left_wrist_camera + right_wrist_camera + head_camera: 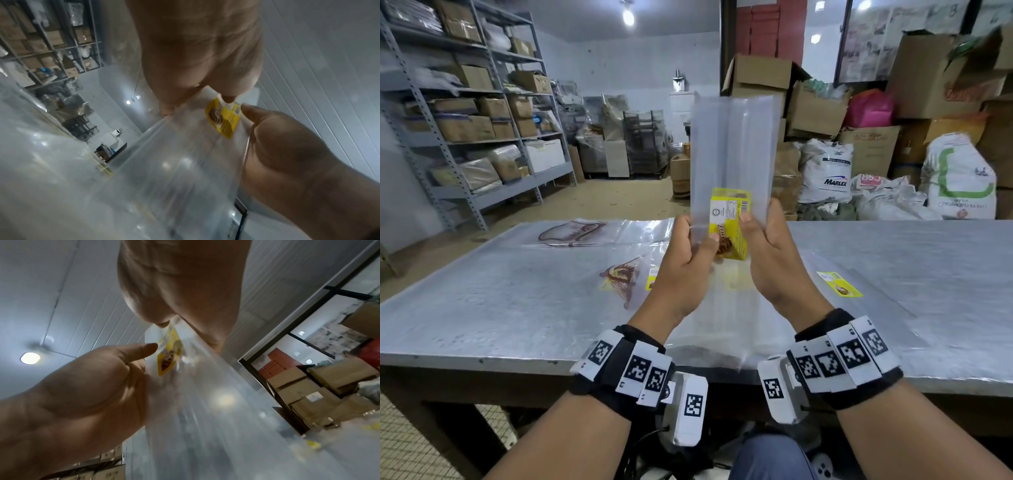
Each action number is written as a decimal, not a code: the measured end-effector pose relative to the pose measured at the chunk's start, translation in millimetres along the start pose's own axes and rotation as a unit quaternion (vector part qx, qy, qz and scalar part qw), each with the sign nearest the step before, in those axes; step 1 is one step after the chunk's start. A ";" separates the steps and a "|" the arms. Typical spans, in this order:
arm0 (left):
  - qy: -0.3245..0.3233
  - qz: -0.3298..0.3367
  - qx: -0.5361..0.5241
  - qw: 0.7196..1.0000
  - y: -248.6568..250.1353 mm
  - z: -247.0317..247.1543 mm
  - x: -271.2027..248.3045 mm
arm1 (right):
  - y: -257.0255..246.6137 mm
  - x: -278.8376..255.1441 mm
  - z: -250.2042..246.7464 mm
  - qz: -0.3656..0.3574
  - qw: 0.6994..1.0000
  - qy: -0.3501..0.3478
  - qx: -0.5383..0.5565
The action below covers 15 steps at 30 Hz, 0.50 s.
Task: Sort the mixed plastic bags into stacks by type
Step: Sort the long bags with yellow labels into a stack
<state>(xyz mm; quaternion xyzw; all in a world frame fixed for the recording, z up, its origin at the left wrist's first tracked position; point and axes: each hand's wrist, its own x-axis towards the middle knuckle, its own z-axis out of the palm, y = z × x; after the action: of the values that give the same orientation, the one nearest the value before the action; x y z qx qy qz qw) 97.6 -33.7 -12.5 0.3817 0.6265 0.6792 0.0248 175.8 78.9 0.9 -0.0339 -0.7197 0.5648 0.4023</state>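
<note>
your fingers are hidden behind the clear bag [734, 154] in the head view, so only the thumbs show in front. in both wrist views the palm fills the top of the frame and the film is blurred; the print on the yellow label [729, 226] is too small to read.

your left hand [685, 260] pinches the bag's left edge, thumb on the front. your right hand [770, 253] pinches the right edge, thumb tip beside the label. the bag stands upright above the surface [482, 308], held off it, with the label low between your hands.

counted on the surface: one clear bag with a red-brown outline print [571, 230] at the far left, one with a red and yellow print [624, 278] nearer, and one with a yellow label [839, 283] at the right. more film lies under your wrists; how many sheets i cannot tell.

the bags are thin, glossy, see-through plastic, long and rectangular, with lengthwise creases. the surface is dull grey metal, mottled.
</note>
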 end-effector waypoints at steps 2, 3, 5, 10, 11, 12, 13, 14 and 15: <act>0.004 0.021 0.002 1.000 3.0 1.6 -0.7 | -2.3 -1.0 3.0 -0.024 1.000 -0.013 -0.014; 0.011 0.029 0.006 0.999 2.0 1.0 -0.5 | -2.3 -1.9 3.6 -0.037 0.999 -0.021 -0.022; 0.036 0.047 0.015 0.998 -0.8 -2.2 -0.6 | 1.7 -3.3 3.5 -0.048 0.998 -0.024 -0.029; 0.039 0.049 0.033 0.997 -12.8 -8.6 -6.4 | 23.3 -11.4 5.9 -0.024 0.998 -0.003 -0.061; 0.032 0.036 0.048 0.998 -15.9 -7.9 -8.9 | 28.6 -13.3 6.4 -0.017 0.997 -0.003 -0.070; 0.028 0.027 0.055 0.998 -19.4 -7.2 -11.2 | 33.4 -14.9 6.8 -0.008 0.997 -0.005 -0.079; 0.029 0.023 0.055 0.998 -23.9 -6.7 -12.6 | 36.6 -16.2 7.4 0.001 0.996 -0.008 -0.085; 0.033 0.021 0.048 0.998 -28.7 -6.3 -13.3 | 38.9 -17.4 7.8 0.007 0.996 -0.010 -0.089; 0.039 0.020 0.046 0.998 -32.4 -6.3 -13.8 | 39.1 -18.7 8.5 0.007 0.996 -0.013 -0.088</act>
<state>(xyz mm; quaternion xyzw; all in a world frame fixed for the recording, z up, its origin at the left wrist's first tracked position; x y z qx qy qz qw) 89.5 -39.1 -46.9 0.3680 0.6498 0.6644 -0.0304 167.3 76.9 -42.4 -0.0670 -0.7718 0.5024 0.3838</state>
